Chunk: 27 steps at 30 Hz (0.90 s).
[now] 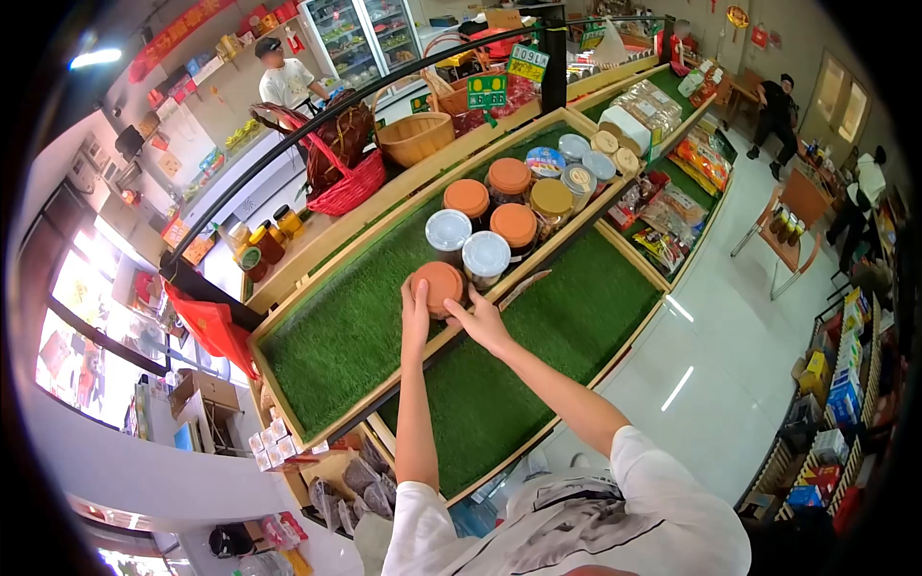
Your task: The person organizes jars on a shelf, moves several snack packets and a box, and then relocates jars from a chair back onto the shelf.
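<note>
A jar with an orange lid [439,284] stands on the green turf of the upper wooden shelf [336,336], at the near end of a group of jars. My left hand [415,309] presses against its left side and my right hand [478,317] cups its right side, so both hands grip it. Just behind it stand two white-lidded jars [448,230] [486,255], then more orange-lidded jars [514,223] [467,198].
A lower turf shelf [538,346] lies in front. Red wicker basket [346,182] and tan basket [415,136] sit on the top ledge, packaged snacks [672,216] to the right. One person stands by the fridges at the back, others near tables at right.
</note>
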Each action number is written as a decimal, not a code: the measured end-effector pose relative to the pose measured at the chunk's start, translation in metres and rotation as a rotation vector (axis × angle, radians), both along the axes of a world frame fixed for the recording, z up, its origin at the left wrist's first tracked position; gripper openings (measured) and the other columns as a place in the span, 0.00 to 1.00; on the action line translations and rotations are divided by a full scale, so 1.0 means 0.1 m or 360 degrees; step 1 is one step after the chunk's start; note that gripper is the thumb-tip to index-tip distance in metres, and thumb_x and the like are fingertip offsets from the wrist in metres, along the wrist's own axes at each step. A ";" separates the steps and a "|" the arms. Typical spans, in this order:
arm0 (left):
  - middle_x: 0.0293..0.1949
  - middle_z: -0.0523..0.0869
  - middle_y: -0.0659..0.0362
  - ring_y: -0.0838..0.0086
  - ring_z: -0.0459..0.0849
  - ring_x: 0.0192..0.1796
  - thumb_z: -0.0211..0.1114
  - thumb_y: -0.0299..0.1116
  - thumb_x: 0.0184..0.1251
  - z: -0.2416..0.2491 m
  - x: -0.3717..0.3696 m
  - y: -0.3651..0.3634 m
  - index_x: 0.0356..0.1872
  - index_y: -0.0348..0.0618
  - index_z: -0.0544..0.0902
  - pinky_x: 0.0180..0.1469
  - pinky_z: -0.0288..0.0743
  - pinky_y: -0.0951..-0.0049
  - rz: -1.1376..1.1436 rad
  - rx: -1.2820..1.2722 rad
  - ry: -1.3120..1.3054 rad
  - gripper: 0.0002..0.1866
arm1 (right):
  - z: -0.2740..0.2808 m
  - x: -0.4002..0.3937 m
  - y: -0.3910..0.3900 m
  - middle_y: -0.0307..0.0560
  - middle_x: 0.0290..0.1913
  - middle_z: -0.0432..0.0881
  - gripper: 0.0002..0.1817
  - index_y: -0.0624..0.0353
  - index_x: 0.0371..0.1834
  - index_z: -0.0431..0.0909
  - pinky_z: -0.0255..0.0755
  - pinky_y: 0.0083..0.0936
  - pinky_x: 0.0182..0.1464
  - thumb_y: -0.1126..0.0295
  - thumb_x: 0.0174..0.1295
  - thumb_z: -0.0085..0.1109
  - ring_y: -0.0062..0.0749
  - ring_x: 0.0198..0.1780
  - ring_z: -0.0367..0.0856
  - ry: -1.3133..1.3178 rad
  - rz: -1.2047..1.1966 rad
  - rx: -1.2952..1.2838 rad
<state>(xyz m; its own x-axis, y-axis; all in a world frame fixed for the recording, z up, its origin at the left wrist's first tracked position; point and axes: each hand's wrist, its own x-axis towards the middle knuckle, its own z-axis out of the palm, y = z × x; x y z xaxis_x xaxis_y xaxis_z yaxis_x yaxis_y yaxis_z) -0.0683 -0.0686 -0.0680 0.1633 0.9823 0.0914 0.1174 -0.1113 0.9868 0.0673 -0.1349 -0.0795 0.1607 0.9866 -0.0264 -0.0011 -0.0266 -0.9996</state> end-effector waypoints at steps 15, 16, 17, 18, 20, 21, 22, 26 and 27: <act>0.71 0.58 0.40 0.53 0.60 0.73 0.44 0.60 0.73 -0.12 0.20 -0.41 0.73 0.32 0.50 0.73 0.52 0.62 0.0321 0.0205 0.0319 0.42 | -0.17 0.70 -1.10 0.48 0.50 0.83 0.26 0.62 0.68 0.65 0.78 0.22 0.42 0.60 0.71 0.50 0.28 0.41 0.84 0.0062 0.0464 -0.0061; 0.72 0.57 0.40 0.52 0.58 0.73 0.43 0.60 0.73 -0.10 0.21 -0.56 0.73 0.33 0.49 0.73 0.52 0.62 0.0341 0.0201 0.0395 0.42 | -0.33 0.84 -1.37 0.46 0.47 0.84 0.25 0.62 0.66 0.67 0.77 0.21 0.40 0.61 0.70 0.52 0.26 0.38 0.84 0.0186 0.0453 -0.0135; 0.71 0.60 0.40 0.51 0.61 0.72 0.45 0.55 0.75 -0.24 0.18 -0.63 0.73 0.32 0.52 0.73 0.53 0.61 0.0402 0.0308 0.0541 0.39 | -0.55 0.99 -1.66 0.44 0.45 0.84 0.24 0.62 0.65 0.69 0.76 0.19 0.38 0.62 0.68 0.55 0.24 0.36 0.83 0.0309 0.0446 -0.0215; 0.70 0.61 0.41 0.51 0.62 0.71 0.45 0.54 0.75 -0.24 0.17 -0.81 0.72 0.32 0.54 0.72 0.53 0.61 0.0340 0.0304 0.0620 0.37 | -0.91 1.18 -1.96 0.46 0.47 0.84 0.25 0.61 0.65 0.68 0.77 0.22 0.40 0.60 0.69 0.54 0.26 0.39 0.83 0.0304 0.0434 -0.0345; 0.69 0.64 0.41 0.51 0.63 0.70 0.47 0.50 0.75 -0.20 0.17 -1.21 0.71 0.32 0.56 0.72 0.55 0.60 0.0228 0.0294 0.0774 0.35 | -1.56 1.51 -2.62 0.47 0.46 0.84 0.22 0.61 0.61 0.71 0.78 0.23 0.39 0.61 0.68 0.54 0.27 0.38 0.83 0.0255 0.0267 -0.0562; 0.67 0.67 0.41 0.51 0.66 0.68 0.49 0.45 0.75 -0.29 0.23 -1.45 0.70 0.32 0.60 0.70 0.57 0.60 0.0303 0.0525 0.0771 0.31 | -2.13 1.74 -3.00 0.45 0.41 0.84 0.19 0.62 0.56 0.75 0.77 0.22 0.34 0.63 0.65 0.55 0.24 0.34 0.81 0.0132 0.0213 -0.0653; 0.65 0.70 0.43 0.53 0.69 0.66 0.51 0.41 0.74 -0.39 0.27 -1.72 0.70 0.35 0.61 0.67 0.61 0.62 0.0327 0.0442 0.0662 0.29 | -2.24 1.94 -3.37 0.43 0.37 0.83 0.17 0.62 0.51 0.77 0.75 0.21 0.30 0.63 0.63 0.56 0.23 0.31 0.80 0.0033 0.0226 -0.0903; 0.64 0.70 0.42 0.50 0.67 0.67 0.54 0.38 0.72 -1.10 0.40 -2.86 0.66 0.33 0.65 0.69 0.60 0.60 0.0329 0.0435 0.0787 0.27 | -2.96 2.45 -4.78 0.57 0.46 0.83 0.24 0.65 0.54 0.72 0.81 0.33 0.36 0.58 0.62 0.56 0.42 0.37 0.85 0.0291 0.0005 -0.1445; 0.63 0.70 0.41 0.49 0.67 0.67 0.55 0.37 0.71 -1.38 0.41 -3.20 0.66 0.33 0.65 0.69 0.61 0.60 0.0318 0.0320 0.0839 0.27 | -2.99 2.52 -5.01 0.60 0.47 0.82 0.24 0.66 0.56 0.71 0.81 0.36 0.38 0.59 0.62 0.55 0.47 0.38 0.84 0.0416 -0.0070 -0.1578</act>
